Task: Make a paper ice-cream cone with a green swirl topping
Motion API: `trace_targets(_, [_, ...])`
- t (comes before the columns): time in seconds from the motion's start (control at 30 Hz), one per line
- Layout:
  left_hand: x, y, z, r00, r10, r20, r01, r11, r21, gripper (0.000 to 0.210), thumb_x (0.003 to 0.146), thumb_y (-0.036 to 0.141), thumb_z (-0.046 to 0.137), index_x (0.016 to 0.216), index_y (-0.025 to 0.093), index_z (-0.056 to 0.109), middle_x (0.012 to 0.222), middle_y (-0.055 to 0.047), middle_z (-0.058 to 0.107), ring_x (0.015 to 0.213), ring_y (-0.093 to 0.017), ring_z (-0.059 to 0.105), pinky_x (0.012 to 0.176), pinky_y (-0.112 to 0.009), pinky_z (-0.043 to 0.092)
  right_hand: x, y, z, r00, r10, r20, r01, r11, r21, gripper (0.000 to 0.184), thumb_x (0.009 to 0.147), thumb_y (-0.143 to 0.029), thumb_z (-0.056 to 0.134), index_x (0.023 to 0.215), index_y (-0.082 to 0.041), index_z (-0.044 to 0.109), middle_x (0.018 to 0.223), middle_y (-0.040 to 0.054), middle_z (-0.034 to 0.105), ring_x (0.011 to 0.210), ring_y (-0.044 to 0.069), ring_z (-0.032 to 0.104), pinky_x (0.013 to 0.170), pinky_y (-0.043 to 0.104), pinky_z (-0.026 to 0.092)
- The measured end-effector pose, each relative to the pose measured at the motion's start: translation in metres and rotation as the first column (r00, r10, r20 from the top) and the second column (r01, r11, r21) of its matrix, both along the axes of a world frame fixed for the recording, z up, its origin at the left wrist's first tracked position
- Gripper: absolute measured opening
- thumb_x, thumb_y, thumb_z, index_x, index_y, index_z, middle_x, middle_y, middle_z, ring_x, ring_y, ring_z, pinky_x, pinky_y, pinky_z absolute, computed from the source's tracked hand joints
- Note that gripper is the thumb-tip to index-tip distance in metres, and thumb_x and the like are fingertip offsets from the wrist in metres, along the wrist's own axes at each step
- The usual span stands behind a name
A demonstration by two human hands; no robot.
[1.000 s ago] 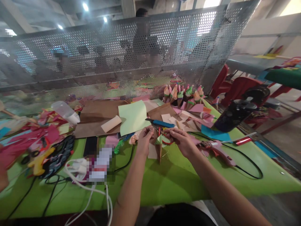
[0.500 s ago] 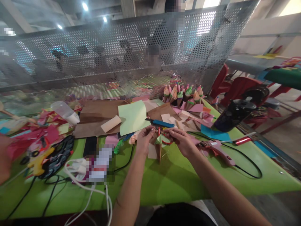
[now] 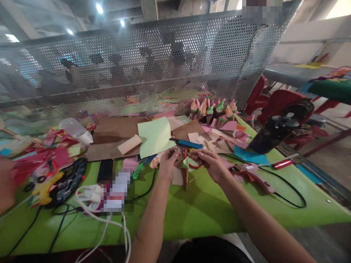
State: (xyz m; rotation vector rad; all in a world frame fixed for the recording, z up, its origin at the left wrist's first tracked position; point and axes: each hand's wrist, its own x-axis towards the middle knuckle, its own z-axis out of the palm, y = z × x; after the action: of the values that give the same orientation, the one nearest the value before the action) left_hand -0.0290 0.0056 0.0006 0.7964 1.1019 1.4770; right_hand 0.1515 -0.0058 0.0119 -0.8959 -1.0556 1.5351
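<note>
My left hand [image 3: 169, 162] and my right hand [image 3: 210, 162] are raised over the table, with a short gap between them. Both are closed in a pinch; what the fingertips hold is too small to make out. Between them is a narrow brown paper cone [image 3: 187, 179] topped with light green paper [image 3: 186, 162], its tip pointing down. Whether either hand touches it I cannot tell. Red-handled scissors [image 3: 195, 166] lie behind the cone, partly hidden by it and my right fingers. A blue-handled cutter [image 3: 190, 144] rests just beyond my fingertips.
Finished paper ice-cream cones [image 3: 210, 111] stand at the back. A pink glue gun [image 3: 257, 177] lies at right near a dark tumbler [image 3: 271, 135]. To the left are a power strip [image 3: 117, 191], white cables and a phone [image 3: 105, 170]. Another person's hand [image 3: 6, 186] shows at the left edge.
My hands and the cone stay almost where they were. At the left edge the other person's hand has shifted slightly, and a figure behind the screen has moved right.
</note>
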Motion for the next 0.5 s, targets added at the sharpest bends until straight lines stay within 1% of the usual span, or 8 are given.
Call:
trace_targets(0.07, [0.0005,0.0001,0.0004,1.000,-0.018,0.009,0.018,1.000,-0.009,0.041,0.059,0.046,0.090,0.080,0.015,0.072,0.070,0.000,0.068,0.060,-0.008,0.054,0.060,-0.022,0.043,0.0002,0.0000,0.0001,1.000,0.002,0.007,-0.002,1.000,0.006,0.036,0.070,-0.049,0.084,0.090,-0.020,0.082,0.077,0.0048,0.072,0.066,0.013,0.055,0.057,0.026,0.039])
trace_targets(0.17, [0.0023,-0.0003,0.0009,1.000,-0.003,0.007,0.003,1.000,-0.028,0.043,0.062,0.052,0.086,0.076,0.015,0.070,0.068,-0.001,0.067,0.062,-0.010,0.055,0.060,-0.023,0.043,0.0005,-0.0004,0.0012,1.000,0.007,0.014,-0.007,1.000,0.010,0.036,0.070,-0.049,0.084,0.090,-0.020,0.082,0.078,0.0051,0.072,0.067,0.015,0.057,0.057,0.027,0.039])
trace_targets(0.23, [0.0035,-0.0008,0.0008,1.000,0.003,0.003,-0.003,1.000,-0.027,0.046,0.062,0.057,0.084,0.070,0.016,0.066,0.064,0.000,0.064,0.061,-0.011,0.055,0.060,-0.024,0.042,0.0005,-0.0006,0.0017,1.000,0.002,0.010,-0.002,1.000,0.007,0.035,0.070,-0.049,0.084,0.089,-0.020,0.082,0.078,0.0052,0.072,0.068,0.015,0.057,0.057,0.027,0.039])
trace_targets(0.33, [0.0042,-0.0017,0.0002,1.000,-0.006,-0.004,0.006,1.000,-0.013,0.052,0.064,0.065,0.079,0.062,0.017,0.059,0.058,0.003,0.056,0.056,-0.009,0.049,0.057,-0.024,0.040,0.0005,-0.0003,0.0010,1.000,-0.001,0.008,0.001,1.000,0.009,0.035,0.070,-0.049,0.084,0.089,-0.020,0.082,0.079,0.0054,0.072,0.068,0.015,0.056,0.057,0.027,0.039])
trace_targets(0.4, [0.0040,-0.0023,0.0004,1.000,-0.007,-0.004,0.007,1.000,-0.009,0.054,0.065,0.066,0.079,0.061,0.017,0.057,0.058,0.004,0.053,0.055,-0.008,0.046,0.056,-0.024,0.038,0.0007,0.0002,0.0001,1.000,0.001,0.015,-0.001,1.000,0.015,0.034,0.071,-0.049,0.083,0.090,-0.020,0.082,0.079,0.0054,0.072,0.067,0.015,0.056,0.057,0.027,0.039])
trace_targets(0.5, [0.0033,-0.0031,0.0023,1.000,-0.018,0.016,0.018,1.000,-0.018,0.050,0.060,0.061,0.084,0.070,0.017,0.062,0.061,0.004,0.054,0.058,-0.008,0.046,0.058,-0.023,0.039,0.0009,0.0007,-0.0007,1.000,0.004,0.021,-0.004,1.000,0.015,0.034,0.071,-0.048,0.083,0.090,-0.020,0.082,0.078,0.0050,0.072,0.066,0.015,0.055,0.057,0.028,0.039])
